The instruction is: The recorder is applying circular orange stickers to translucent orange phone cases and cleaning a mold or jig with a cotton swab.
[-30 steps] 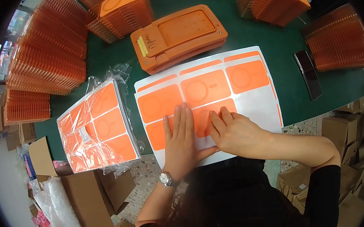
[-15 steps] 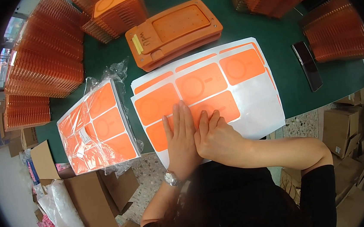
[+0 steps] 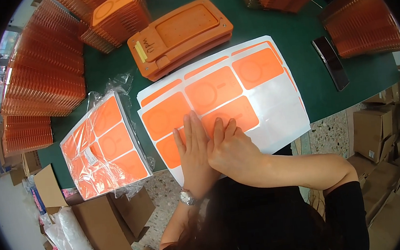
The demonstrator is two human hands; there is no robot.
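Observation:
A stack of white backing sheets [image 3: 282, 117] with rounded orange stickers [image 3: 215, 91], each with a faint ring and bar, lies at the table's near edge. My left hand [image 3: 195, 149] rests flat on the top sheet, fingers straight and slightly apart, over the lower row of stickers. Right beside it, my right hand [image 3: 233, 153] is bent, its fingertips down on the lower middle sticker [image 3: 237, 114]. Its thumb and whatever it may pinch are hidden beneath the hand. At the top sheet's lower right, the backing is bare white.
An orange block-shaped fixture [image 3: 180, 36] with a recessed tray sits beyond the sheets. Plastic-wrapped sticker sheets [image 3: 111, 144] lie to the left. Tall ribbed orange stacks [image 3: 44, 62] line the left and far sides. A dark phone [image 3: 330, 63] lies right; cardboard boxes [image 3: 372, 133] stand below.
The whole view has shifted slightly, moving the table things left and a little up. Both hands stay on the same sheet, side by side, in nearly the same pose.

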